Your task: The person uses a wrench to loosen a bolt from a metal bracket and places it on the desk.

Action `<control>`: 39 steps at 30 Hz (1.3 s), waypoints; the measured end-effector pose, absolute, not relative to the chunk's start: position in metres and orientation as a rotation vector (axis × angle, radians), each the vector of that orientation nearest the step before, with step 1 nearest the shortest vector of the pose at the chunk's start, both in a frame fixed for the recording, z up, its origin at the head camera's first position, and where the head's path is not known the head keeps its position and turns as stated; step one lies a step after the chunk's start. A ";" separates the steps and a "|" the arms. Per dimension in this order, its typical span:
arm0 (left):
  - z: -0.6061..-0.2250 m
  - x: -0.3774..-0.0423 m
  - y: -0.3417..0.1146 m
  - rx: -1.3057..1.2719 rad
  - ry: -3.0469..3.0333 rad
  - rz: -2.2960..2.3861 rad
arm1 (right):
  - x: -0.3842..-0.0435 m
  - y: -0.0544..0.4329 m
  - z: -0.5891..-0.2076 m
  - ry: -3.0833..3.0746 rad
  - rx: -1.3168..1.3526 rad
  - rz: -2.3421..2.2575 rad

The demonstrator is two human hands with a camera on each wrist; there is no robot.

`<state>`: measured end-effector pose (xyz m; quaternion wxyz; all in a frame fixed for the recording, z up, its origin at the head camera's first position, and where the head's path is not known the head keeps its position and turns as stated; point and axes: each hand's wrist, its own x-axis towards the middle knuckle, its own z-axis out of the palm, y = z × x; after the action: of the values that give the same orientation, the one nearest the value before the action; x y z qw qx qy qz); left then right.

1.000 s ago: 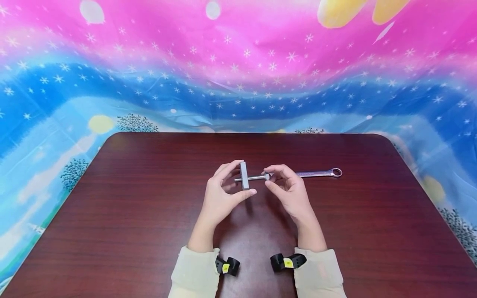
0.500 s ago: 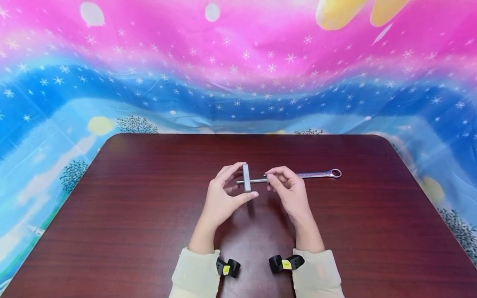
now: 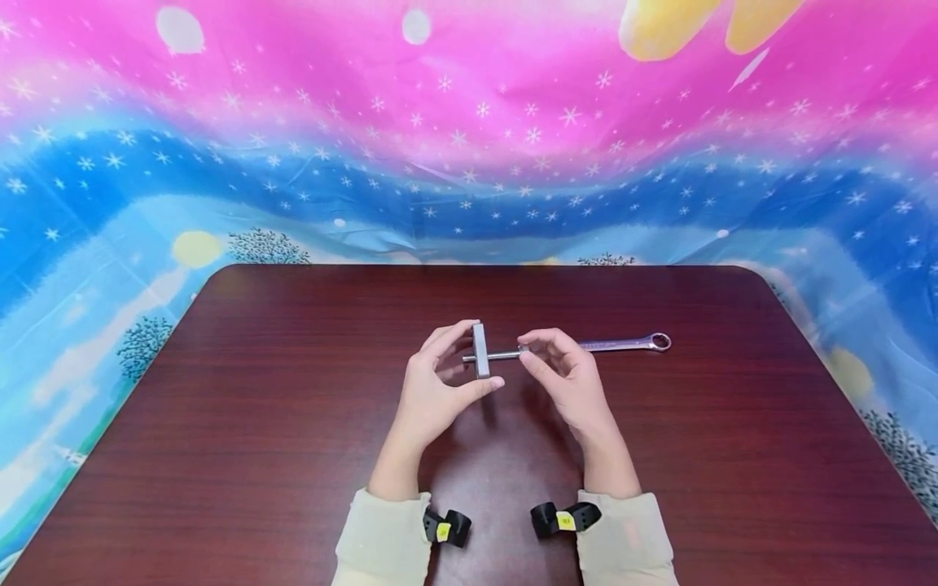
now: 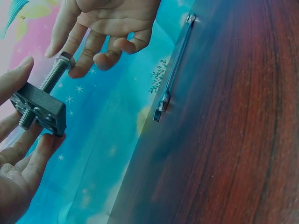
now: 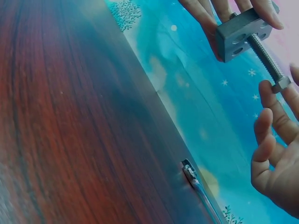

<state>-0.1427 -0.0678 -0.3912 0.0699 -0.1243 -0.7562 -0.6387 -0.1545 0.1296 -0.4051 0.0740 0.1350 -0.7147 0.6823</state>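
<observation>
My left hand [image 3: 432,382] holds a grey metal block [image 3: 479,352] by its edges, thumb on the near side and fingertips on the far side. Several holes show in the block's face [image 5: 243,35] in the right wrist view. A threaded hex bolt [image 4: 55,74] passes through one hole, its tip sticking out on the left. At the bolt's head, the thumb and fingertips of my right hand [image 3: 572,374] pinch it; the fingers partly cover the head in the head view. A long stretch of thread shows between block and head. Both pieces are held above the table.
A combination wrench [image 3: 623,344] lies on the dark wooden table [image 3: 256,423] behind my right hand, which hides its left end. A patterned cloth [image 3: 469,163] hangs behind the table. Black wrist cameras sit at both sleeves.
My right thumb and fingers have shifted round the bolt's head, the thumb rising over it, then dropping lower. The block has moved slightly right and back left. The wrench stays where it was.
</observation>
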 end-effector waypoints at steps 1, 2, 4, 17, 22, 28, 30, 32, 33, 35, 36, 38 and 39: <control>-0.391 -0.143 -0.067 -0.377 -2.278 -1.923 | -0.155 0.130 -0.405 -2.149 0.380 2.051; -0.391 -0.143 -0.067 -0.382 -2.279 -1.925 | -0.155 0.129 -0.405 -2.147 0.364 2.055; -0.391 -0.142 -0.066 -0.389 -2.279 -1.932 | -0.155 0.129 -0.405 -2.130 0.347 2.065; -0.391 -0.142 -0.069 -0.372 -2.265 -1.920 | -0.154 0.130 -0.406 -2.146 0.484 2.019; -0.391 -0.142 -0.068 -0.373 -2.271 -1.922 | -0.154 0.131 -0.405 -2.148 0.422 2.068; -0.391 -0.143 -0.066 -0.377 -2.272 -1.929 | -0.155 0.128 -0.404 -2.106 0.360 2.054; -0.391 -0.142 -0.066 -0.382 -2.267 -1.937 | -0.156 0.127 -0.404 -2.078 0.348 2.053; -0.390 -0.142 -0.065 -0.387 -2.263 -1.947 | -0.157 0.127 -0.405 -2.053 0.340 2.061; -0.390 -0.142 -0.065 -0.389 -2.262 -1.950 | -0.157 0.127 -0.404 -2.047 0.338 2.067; -0.391 -0.143 -0.066 -0.387 -2.264 -1.948 | -0.157 0.127 -0.405 -2.040 0.348 2.080; -0.391 -0.143 -0.066 -0.384 -2.264 -1.944 | -0.157 0.128 -0.405 -2.046 0.361 2.075; -0.390 -0.142 -0.066 -0.375 -2.266 -1.931 | -0.156 0.130 -0.404 -2.064 0.398 2.063; -0.390 -0.142 -0.067 -0.370 -2.266 -1.928 | -0.155 0.131 -0.404 -2.075 0.425 2.055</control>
<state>-0.1423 -0.0668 -0.3901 0.0717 -0.1232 -0.7539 -0.6414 -0.1554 0.1309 -0.4045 0.0950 0.1434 -0.7000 0.6931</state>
